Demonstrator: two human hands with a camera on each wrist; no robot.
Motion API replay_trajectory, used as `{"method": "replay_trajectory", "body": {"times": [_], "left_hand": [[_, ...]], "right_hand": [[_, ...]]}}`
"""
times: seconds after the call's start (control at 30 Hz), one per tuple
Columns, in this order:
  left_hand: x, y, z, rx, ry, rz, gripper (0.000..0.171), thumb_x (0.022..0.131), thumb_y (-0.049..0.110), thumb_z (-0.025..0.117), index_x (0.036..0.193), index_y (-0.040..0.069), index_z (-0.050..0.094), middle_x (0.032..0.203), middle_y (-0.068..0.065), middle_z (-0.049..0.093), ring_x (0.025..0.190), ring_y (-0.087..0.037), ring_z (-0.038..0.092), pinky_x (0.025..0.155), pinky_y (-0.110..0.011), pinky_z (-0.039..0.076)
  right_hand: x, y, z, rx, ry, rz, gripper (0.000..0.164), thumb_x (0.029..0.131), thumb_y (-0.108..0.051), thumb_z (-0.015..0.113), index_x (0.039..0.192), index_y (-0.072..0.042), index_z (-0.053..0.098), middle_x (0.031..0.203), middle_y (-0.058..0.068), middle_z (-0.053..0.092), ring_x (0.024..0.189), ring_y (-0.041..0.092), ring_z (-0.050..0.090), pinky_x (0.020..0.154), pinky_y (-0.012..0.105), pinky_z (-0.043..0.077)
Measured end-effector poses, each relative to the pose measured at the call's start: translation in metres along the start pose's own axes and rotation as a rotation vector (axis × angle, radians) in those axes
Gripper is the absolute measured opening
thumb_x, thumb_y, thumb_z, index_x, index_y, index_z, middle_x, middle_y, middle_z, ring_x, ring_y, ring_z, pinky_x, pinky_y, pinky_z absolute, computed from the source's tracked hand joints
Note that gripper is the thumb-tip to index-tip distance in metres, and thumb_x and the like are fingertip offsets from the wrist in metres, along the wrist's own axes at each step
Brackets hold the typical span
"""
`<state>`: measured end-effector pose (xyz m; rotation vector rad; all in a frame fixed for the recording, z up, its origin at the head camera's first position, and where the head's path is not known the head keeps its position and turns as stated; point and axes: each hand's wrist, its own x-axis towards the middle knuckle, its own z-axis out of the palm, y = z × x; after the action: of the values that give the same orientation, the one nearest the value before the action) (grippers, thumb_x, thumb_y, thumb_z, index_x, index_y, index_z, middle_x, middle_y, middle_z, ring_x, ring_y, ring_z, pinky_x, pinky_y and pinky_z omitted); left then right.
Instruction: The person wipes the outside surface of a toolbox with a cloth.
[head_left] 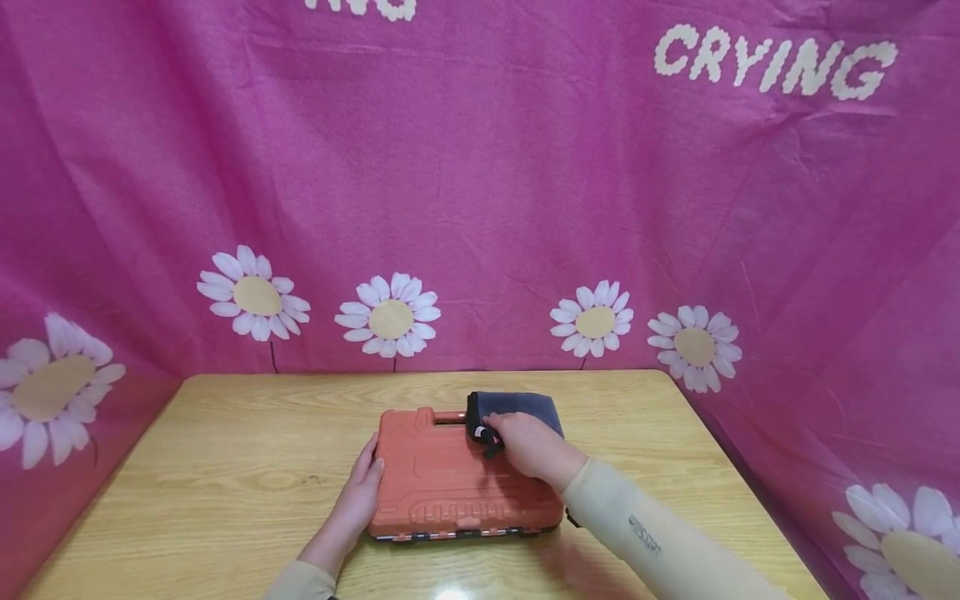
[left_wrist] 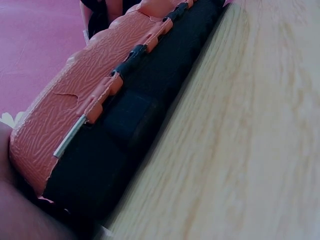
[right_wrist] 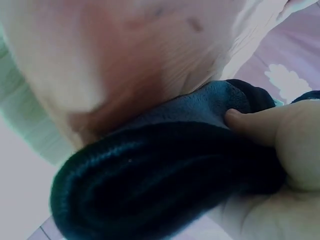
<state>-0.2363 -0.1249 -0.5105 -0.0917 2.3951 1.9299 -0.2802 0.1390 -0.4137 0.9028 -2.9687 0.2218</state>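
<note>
An orange hard plastic case (head_left: 427,467) with a black lower half lies shut on the table, its handle (head_left: 450,415) at the far side and its hinged edge (left_wrist: 122,75) towards me. My left hand (head_left: 358,492) rests against the case's left end, fingers stretched along it; part of it shows in the left wrist view (left_wrist: 22,205). Above the case's far right part, my right hand (head_left: 532,446) pinches a dark blue-grey fabric pouch (head_left: 532,406) with black trim. In the right wrist view the thumb (right_wrist: 255,125) presses on the soft pouch (right_wrist: 150,165); some fingers are hidden.
The wooden table (head_left: 247,467) carries the case near its middle. A pink curtain (head_left: 480,192) printed with daisies and white letters hangs behind the table and along both sides.
</note>
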Motion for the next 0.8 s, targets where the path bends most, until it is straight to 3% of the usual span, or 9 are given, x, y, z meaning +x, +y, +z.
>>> {"method": "replay_trajectory", "body": {"times": [0.3,0.53,0.8], "left_hand": [[0.0,0.0,0.0,-0.001,0.009,0.0,0.058,0.114,0.021,0.029,0.165,0.005,0.01,0.17,-0.028,0.007,0.156,-0.051,0.004,0.125,-0.068,0.007],[-0.001,0.002,0.001,0.017,0.014,-0.027,0.059,0.114,0.026,0.028,0.166,0.008,0.009,0.17,-0.028,0.006,0.155,-0.052,0.004,0.123,-0.07,0.008],[-0.002,0.003,0.003,0.032,0.031,-0.017,0.058,0.114,0.023,0.028,0.165,0.004,0.01,0.169,-0.029,0.008,0.155,-0.052,0.006,0.124,-0.068,0.009]], "right_hand": [[0.015,0.01,0.0,-0.058,0.014,-0.003,0.025,0.099,0.001,0.062,0.123,0.002,0.069,0.104,0.019,0.075,0.101,0.033,0.073,0.097,0.047,0.057],[0.017,0.011,0.0,-0.078,-0.009,0.025,0.03,0.1,0.0,0.06,0.129,0.002,0.067,0.112,0.02,0.074,0.109,0.033,0.071,0.102,0.045,0.055],[0.002,0.001,0.0,-0.177,-0.024,-0.007,0.033,0.1,0.0,0.06,0.133,0.003,0.065,0.128,0.02,0.071,0.121,0.031,0.068,0.105,0.041,0.054]]}}
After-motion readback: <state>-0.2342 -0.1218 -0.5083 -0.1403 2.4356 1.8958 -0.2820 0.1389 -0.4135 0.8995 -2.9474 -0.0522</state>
